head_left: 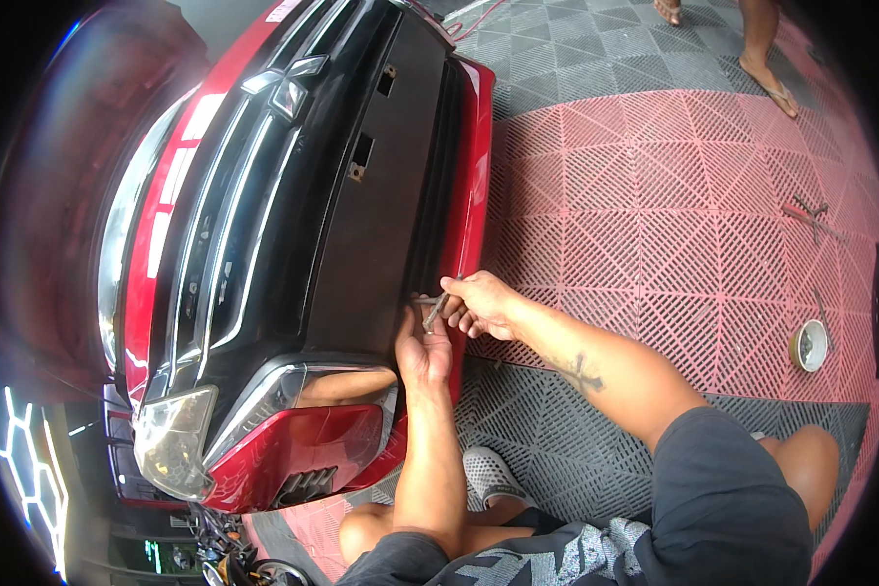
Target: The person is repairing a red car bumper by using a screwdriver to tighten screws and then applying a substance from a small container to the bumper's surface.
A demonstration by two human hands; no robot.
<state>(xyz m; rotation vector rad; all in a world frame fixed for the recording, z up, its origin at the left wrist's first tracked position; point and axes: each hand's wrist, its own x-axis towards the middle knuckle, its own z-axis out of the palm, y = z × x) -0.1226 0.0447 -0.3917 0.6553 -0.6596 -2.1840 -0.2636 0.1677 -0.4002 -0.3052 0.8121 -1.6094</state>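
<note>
Head view: two bare hands work at one red-and-black car front (347, 225), which fills the left and centre of the frame. One slim, grey metal hand tool (436, 314) is located at the centre, beside the lower edge of the black grille section. The right hand (481, 305) is clamped on the tool's upper end. The left hand (423, 354) is palm-up just beneath, fingers bent, next to the tool's lower end; whether it grips the tool or the car edge cannot be told.

Counted on the car: one chrome emblem (288, 90), upper left of centre; two small metal brackets, one above the other, in the flat dark panel (361, 264); one clear headlamp (174, 444), lower left.

Surrounding items: one round, white-lined container (809, 346) at the right edge, small contents unclear; one dark-and-red crossed tool (809, 215) above it; two sandalled feet of another person (770, 86), upper right; one grey perforated clog (488, 476), lower centre; pink and grey slatted floor tiles (635, 234).

Obstructions: the fingers cover part of the tool, and the car front hides whatever lies behind its edge.
</note>
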